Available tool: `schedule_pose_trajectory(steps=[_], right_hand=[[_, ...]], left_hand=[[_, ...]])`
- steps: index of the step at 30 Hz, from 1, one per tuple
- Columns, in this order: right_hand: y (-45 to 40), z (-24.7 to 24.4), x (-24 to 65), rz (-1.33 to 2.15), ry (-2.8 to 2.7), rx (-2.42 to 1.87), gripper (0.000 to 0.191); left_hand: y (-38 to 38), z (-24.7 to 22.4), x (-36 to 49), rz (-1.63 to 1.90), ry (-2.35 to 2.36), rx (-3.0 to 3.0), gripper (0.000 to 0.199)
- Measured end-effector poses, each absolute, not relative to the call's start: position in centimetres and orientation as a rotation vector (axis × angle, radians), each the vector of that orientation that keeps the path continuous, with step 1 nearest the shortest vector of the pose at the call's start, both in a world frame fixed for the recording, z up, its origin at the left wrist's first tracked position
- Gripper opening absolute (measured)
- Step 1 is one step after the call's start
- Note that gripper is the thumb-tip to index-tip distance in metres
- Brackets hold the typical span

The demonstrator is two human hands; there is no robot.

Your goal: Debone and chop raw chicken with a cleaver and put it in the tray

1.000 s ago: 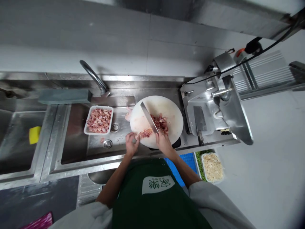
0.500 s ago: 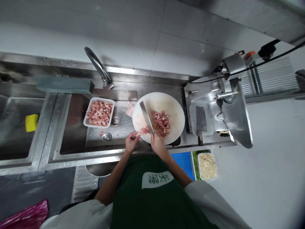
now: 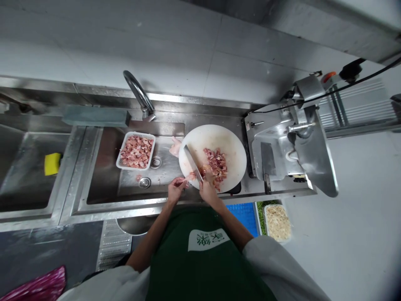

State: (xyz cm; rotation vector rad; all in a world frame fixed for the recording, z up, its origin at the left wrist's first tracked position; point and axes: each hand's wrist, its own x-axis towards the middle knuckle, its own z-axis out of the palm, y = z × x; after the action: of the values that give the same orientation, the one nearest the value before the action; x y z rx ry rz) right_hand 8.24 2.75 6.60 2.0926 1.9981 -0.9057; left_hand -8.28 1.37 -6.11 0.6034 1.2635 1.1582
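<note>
Chopping step, seen from the head camera. Right hand (image 3: 207,190) closed round the handle of a cleaver (image 3: 193,162), blade lying across the near left part of the round white board (image 3: 219,136), edge down beside the meat. Left hand (image 3: 174,190) at the near edge of the board, fingertips pinching a strip of raw meat (image 3: 188,178) that reaches under the blade. Pile of cut pieces (image 3: 215,163) just right of the blade, on the board. Tray (image 3: 136,151) of diced meat in the sink (image 3: 103,167), left of the board; a pale uncut piece (image 3: 175,146) at the board's far left rim. Second cleaver (image 3: 268,163) resting on the slicer (image 3: 291,142), well apart from both hands.

Judged step: strip being cut into dice, part done. Next move, as judged: strip fed a little further under the edge, fingertips curled back clear of the blade, straight downward stroke, cut pieces swept right to the pile.
</note>
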Motion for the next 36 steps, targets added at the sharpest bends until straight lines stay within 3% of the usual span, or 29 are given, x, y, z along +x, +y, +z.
schedule_pose_trajectory(steps=[7, 11, 16, 22, 27, 30, 36], right_hand=[[2.8, 7.2, 7.9, -0.877, 2.098, 2.193, 0.043], [2.6, 4.9, 7.8, -1.068, 1.95, 2.105, 0.039], [3.4, 3.1, 12.4, -0.983, 2.003, 2.231, 0.044], [3.5, 5.5, 14.9, -0.948, 1.957, 2.29, 0.036], [2.7, 7.6, 12.3, -0.74, 2.163, 2.408, 0.042], [2.3, 6.2, 10.9, -0.743, 2.14, 2.354, 0.04], [3.6, 2.5, 11.1, -0.967, 1.977, 2.21, 0.039]], left_hand=[[1.5, -5.5, -8.5, 1.153, 1.273, 0.581, 0.043], [1.7, -5.0, -8.5, 1.155, 1.305, 0.636, 0.04], [3.9, -4.0, -5.3, 1.052, 1.181, 0.845, 0.036], [5.4, -3.6, -4.2, 0.838, 1.4, 1.197, 0.025], [2.7, -3.4, -8.0, 0.965, 1.695, 1.226, 0.02], [1.8, -3.1, -8.6, 1.037, 1.797, 1.252, 0.018], [3.0, -3.4, -4.9, 0.948, 1.455, 1.793, 0.02]])
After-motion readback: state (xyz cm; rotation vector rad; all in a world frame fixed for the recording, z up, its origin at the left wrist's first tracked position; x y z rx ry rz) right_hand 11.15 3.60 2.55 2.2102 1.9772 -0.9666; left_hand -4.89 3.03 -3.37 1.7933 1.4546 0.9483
